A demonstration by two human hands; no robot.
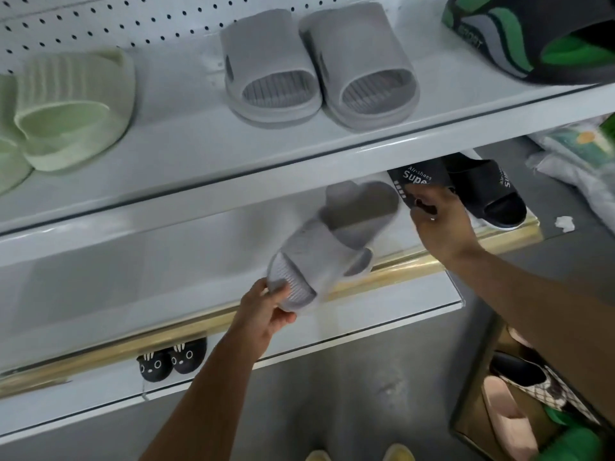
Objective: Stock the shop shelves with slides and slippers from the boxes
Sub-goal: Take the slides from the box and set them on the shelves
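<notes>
My left hand [266, 311] grips the heel end of a light grey slide [319, 257], held tilted over the front of the middle shelf [166, 271]. A second grey slide [362, 202] lies just behind it on that shelf. My right hand [439, 224] pinches the edge of a black "Super" slide [419, 178], whose partner [489, 191] stands beside it on the same shelf. On the floor at the lower right sits an open box [466, 427] with pink, black and green slippers inside.
The top shelf [206, 141] carries pale green slides [73, 108], a grey pair [319, 64] and a black-and-green sport slide [532, 34]. Black cat-face slippers [169, 361] sit on the bottom shelf. Plastic packets [579, 154] lie at the right.
</notes>
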